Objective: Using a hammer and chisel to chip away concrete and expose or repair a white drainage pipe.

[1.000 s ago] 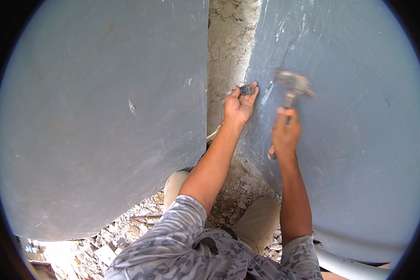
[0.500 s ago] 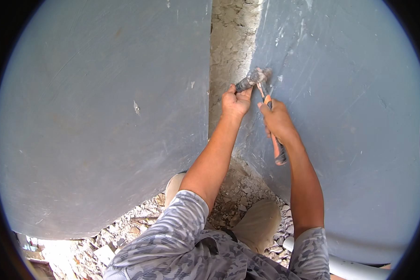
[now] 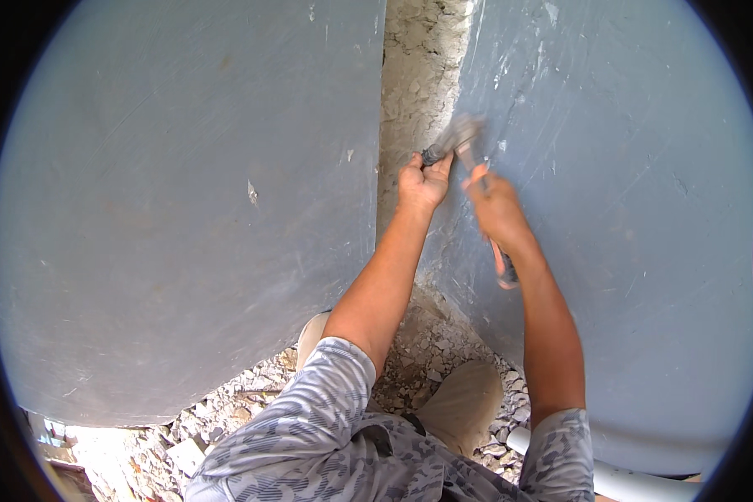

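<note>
My left hand (image 3: 425,177) grips a short dark cylindrical metal piece, like a chisel (image 3: 432,155), at the edge of a rough, chipped groove (image 3: 412,58) between two grey surfaces. My right hand (image 3: 498,209) is closed round the orange and black handle of a hammer (image 3: 506,272). The hammer head is blurred by motion at the outer end of the dark piece; I cannot tell whether they touch. The grey surface on the right (image 3: 627,192) is scratched and flaked along the groove.
A smooth grey panel (image 3: 184,192) fills the left side. Broken rubble (image 3: 209,410) lies below, around my legs (image 3: 460,402). A white pipe (image 3: 636,481) runs along the lower right, and a dark object sits at the far right rim.
The hammer has swung from up at the right, about a second ago, down and left to the piece in my left hand. My left hand has barely moved.
</note>
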A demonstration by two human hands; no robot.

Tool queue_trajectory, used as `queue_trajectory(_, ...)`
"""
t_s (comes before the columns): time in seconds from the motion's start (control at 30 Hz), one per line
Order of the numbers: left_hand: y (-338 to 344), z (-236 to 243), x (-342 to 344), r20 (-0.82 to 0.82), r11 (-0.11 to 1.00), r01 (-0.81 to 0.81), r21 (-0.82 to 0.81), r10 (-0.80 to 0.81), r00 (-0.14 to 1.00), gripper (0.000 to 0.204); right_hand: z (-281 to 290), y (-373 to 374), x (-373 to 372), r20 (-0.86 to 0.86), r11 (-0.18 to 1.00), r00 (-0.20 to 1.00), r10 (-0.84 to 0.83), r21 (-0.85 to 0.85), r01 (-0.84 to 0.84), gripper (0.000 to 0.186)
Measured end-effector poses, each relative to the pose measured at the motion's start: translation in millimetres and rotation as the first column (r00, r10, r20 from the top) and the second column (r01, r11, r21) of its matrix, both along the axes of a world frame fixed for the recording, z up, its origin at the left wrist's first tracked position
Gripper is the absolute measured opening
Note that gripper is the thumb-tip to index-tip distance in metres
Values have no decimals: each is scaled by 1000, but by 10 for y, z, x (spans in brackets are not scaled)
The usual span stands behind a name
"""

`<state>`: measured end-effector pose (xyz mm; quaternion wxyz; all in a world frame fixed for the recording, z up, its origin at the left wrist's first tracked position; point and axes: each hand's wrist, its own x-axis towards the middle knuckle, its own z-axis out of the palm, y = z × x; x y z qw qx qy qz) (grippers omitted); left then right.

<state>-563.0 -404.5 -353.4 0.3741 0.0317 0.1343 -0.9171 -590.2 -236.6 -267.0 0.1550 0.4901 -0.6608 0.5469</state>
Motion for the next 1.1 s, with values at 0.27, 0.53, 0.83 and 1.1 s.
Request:
queue_trajectory(0.27,542,-255,98,93,986,138,-92,-129,987,27,-243,267,2,415,915,910,-12,371,-157,35)
queue_trajectory(0.53,443,257,126,92,956,56,-287,-31,995,20,347,604,198,397,986,914,82,100,-132,31)
queue_trajectory(0.83,186,484,114,-117,987,36,-154,-55,992,34,449,409,275,238,979,964,118,-191,-73,31)
queue_trajectory(1.1,37,495,168,-227,1000,17,-20,-21,974,43,562,186,212,559,862,828,-44,440,-251,35)
